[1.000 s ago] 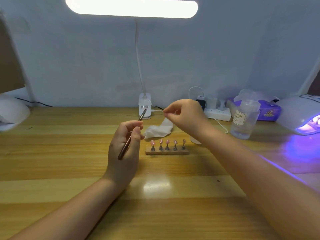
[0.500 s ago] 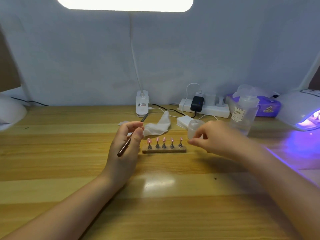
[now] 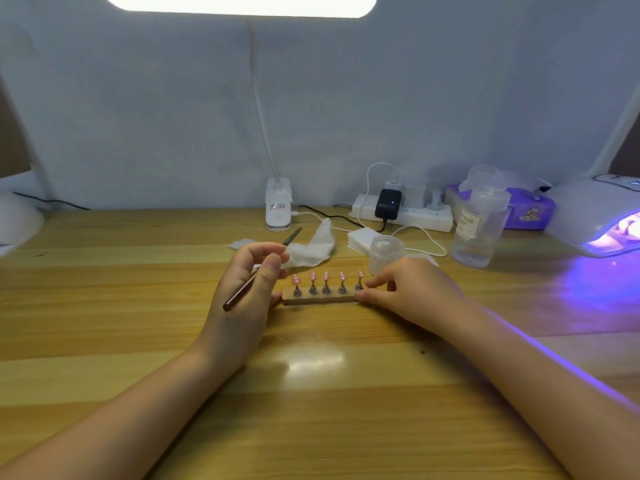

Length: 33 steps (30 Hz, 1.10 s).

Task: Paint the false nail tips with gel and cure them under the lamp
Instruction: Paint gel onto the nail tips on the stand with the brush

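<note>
A small wooden holder (image 3: 320, 300) lies mid-table with several pink nail tips (image 3: 326, 277) standing on little metal stands. My left hand (image 3: 242, 292) sits at its left end and pinches a thin dark brush (image 3: 258, 274) that slants up to the right. My right hand (image 3: 412, 292) pinches the holder's right end between fingertips and thumb. The white curing lamp (image 3: 595, 220) glows violet at the far right.
A small frosted jar (image 3: 385, 252) stands just behind my right hand. White wipes (image 3: 311, 249), a stack of pads (image 3: 362, 239), a clear pump bottle (image 3: 479, 223), a power strip (image 3: 405, 213) with cables, a purple tissue pack (image 3: 530, 211) and a desk lamp's clip (image 3: 278, 209) line the back.
My right hand came down from near the brush tip, passed the frosted jar and now grips the holder's right end. My left hand kept hold of the brush, almost still.
</note>
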{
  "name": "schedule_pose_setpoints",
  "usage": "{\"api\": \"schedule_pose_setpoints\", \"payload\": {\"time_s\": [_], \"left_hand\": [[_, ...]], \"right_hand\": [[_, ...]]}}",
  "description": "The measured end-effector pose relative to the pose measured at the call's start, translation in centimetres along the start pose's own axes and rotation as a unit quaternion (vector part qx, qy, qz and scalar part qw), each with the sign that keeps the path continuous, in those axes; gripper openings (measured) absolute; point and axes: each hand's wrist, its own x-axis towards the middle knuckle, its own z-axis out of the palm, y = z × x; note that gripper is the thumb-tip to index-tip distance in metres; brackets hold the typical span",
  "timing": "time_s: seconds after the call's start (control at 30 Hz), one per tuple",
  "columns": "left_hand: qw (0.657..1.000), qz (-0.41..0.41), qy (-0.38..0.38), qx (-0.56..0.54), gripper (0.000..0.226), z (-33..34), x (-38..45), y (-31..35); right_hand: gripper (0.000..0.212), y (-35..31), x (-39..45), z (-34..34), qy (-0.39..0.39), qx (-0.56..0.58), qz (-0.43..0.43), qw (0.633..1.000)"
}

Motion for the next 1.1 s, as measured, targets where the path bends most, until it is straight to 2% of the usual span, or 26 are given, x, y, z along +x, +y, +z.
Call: {"api": "schedule_pose_setpoints", "payload": {"time_s": [0.17, 0.27, 0.4, 0.63, 1.1], "left_hand": [[1.000, 0.005, -0.012, -0.002, 0.020, 0.0, -0.1, -0.1], [1.000, 0.012, -0.026, 0.005, 0.015, 0.2, -0.1, -0.1], [0.999, 0.013, -0.032, 0.006, 0.014, 0.4, -0.3, -0.1], [0.999, 0.003, -0.039, -0.004, 0.025, 0.6, -0.5, 0.3], [0.998, -0.006, -0.055, -0.014, 0.039, 0.7, -0.9, 0.2]], "right_hand": [[0.058, -0.7, -0.6, -2.1, 0.013, -0.100, -0.027, 0.995], [0.055, -2.5, -1.1, -2.8, 0.048, -0.061, -0.071, 0.994], [0.038, -5.1, -2.1, -0.6, 0.070, -0.013, -0.113, 0.991], [0.030, -5.7, -2.5, 2.8, 0.107, -0.002, -0.113, 0.988], [0.034, -5.9, -1.7, 3.9, 0.104, -0.002, -0.093, 0.990]]}}
